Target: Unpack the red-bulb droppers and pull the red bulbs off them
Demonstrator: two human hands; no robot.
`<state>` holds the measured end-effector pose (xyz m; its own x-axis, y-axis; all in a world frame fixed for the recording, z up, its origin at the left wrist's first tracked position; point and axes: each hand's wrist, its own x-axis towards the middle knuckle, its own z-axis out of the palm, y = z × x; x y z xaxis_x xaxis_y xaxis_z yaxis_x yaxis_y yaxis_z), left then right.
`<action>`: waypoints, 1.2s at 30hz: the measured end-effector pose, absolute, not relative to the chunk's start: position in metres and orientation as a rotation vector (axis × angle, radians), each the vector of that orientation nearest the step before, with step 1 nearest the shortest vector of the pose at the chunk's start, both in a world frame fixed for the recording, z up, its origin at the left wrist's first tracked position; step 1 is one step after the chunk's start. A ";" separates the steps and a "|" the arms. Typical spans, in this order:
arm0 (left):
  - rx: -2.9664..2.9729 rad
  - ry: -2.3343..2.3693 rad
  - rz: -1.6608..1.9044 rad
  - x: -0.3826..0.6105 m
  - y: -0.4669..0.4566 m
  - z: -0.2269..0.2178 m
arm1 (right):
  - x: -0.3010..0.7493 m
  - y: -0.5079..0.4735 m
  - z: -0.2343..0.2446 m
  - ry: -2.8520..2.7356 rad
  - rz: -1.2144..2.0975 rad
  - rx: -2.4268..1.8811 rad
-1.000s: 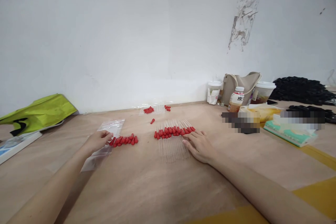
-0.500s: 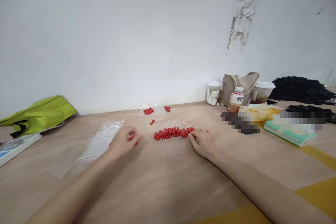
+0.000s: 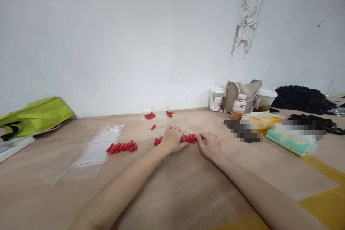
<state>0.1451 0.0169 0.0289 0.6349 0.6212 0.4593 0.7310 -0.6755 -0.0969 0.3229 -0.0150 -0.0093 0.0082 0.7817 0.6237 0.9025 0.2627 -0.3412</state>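
Brown-paper-covered table (image 3: 151, 197), pale wall behind. Dropper row (image 3: 190, 138) lies flat at the centre: red bulbs side by side in a band, thin clear tubes (image 3: 175, 162) showing on the near side, paler stems fanning out on the far side. Left hand (image 3: 173, 139) rests over the middle of the band, palm down, fingers bent, thumb toward the right; its underside is hidden, so cannot tell whether it grips or only presses. Right hand (image 3: 210, 146) is at the row's right end, thumb and index drawn close together by the last bulb; cannot tell if anything is pinched. To the left, a loose cluster of red bulbs (image 3: 122, 147), just beside overlapping clear zip bags (image 3: 101, 145) lying flat. Far side, a single red bulb (image 3: 153, 127) lies alone; beyond it, near the wall, a clear packet (image 3: 161, 115) with red pieces at both ends. Far right: drink bottle (image 3: 239, 107), tissue pack (image 3: 291, 142). Handling, by judgement: bulbs look rubbery, light, soft, good to hold; tubes look slick and stiff, prone to roll, and would be fragile if glass. Best hold is likely on the bulb, close to where it meets the tube; several together need light, even pressure across the band.
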 end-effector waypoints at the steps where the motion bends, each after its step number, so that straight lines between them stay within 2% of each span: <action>1: -2.576 -1.097 -0.578 0.147 0.017 0.027 | 0.322 -0.015 -0.010 -1.794 -0.219 -1.532; 8: -2.441 -1.174 -0.699 0.140 -0.003 0.028 | 0.317 -0.019 -0.010 -1.810 -0.206 -1.444; 19: -2.394 -1.035 -0.897 0.014 -0.075 0.014 | 0.296 -0.038 -0.003 -2.098 -0.171 -0.941; 27: -2.468 -1.012 -0.939 0.014 -0.066 0.005 | 0.269 -0.047 -0.004 -2.280 -0.303 -0.848; 36: -2.523 -1.046 -1.015 0.019 -0.070 0.003 | 0.266 -0.050 -0.011 -2.317 -0.290 -0.788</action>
